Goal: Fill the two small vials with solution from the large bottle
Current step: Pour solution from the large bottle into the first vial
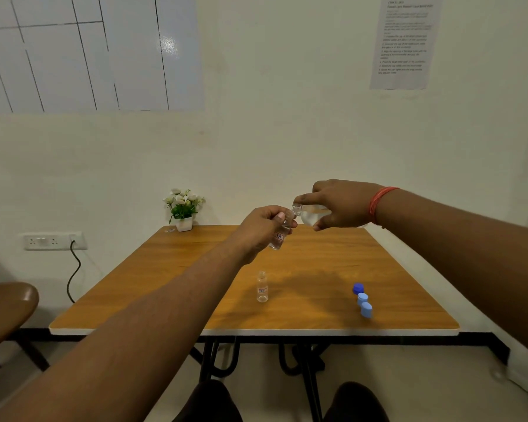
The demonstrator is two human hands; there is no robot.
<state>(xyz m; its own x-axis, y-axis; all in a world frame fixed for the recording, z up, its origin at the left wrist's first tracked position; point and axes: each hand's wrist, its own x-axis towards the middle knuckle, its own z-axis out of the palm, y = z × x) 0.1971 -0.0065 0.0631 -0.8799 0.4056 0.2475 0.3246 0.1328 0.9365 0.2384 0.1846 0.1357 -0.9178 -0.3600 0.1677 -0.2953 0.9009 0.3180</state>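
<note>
You hold the large bottle (313,215) tipped in your right hand (342,205), mouth against the small, slippery glass vial (280,231) gripped mid-body in your left hand (256,231), second vial (262,287) upright on the surface (317,300) below.

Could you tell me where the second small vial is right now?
The second vial stands upright mid-table, below the left hand, left of the three blue caps.

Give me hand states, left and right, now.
Left hand: grips a small vial, tilted, above the table.
Right hand: grips the large bottle, tipped toward that vial.
</note>
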